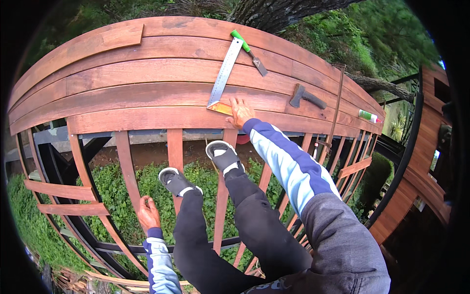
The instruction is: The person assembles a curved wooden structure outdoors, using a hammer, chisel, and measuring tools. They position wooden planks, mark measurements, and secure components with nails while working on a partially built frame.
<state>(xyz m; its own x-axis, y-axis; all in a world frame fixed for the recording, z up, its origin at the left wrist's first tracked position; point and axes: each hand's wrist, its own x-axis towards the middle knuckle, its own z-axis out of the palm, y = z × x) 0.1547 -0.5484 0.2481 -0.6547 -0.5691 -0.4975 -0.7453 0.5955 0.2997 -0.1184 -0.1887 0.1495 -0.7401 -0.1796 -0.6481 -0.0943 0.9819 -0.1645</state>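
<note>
A combination square with a silver ruled blade (226, 71) and an orange-yellow stock lies on the reddish-brown boards (161, 93). My right hand (241, 113) has its thumb and fingers closed around the right end of the stock. Lower left, my left hand (148, 214) hangs beside an upright-running slat (128, 169), its fingers loosely bent and nothing visible in them. Close to the blade's far end is a chisel (249, 53) with a green handle. To the right lies a hatchet head (297, 96) with a short dark handle.
A long thin bar clamp (338, 105) crosses the boards at right, near a white-and-green bottle (368, 116) with a red cap. A loose board (78, 49) rests at far left. My feet (223, 153) stand on spaced slats, with gaps above green plants. Short boards (73, 209) lie across slats.
</note>
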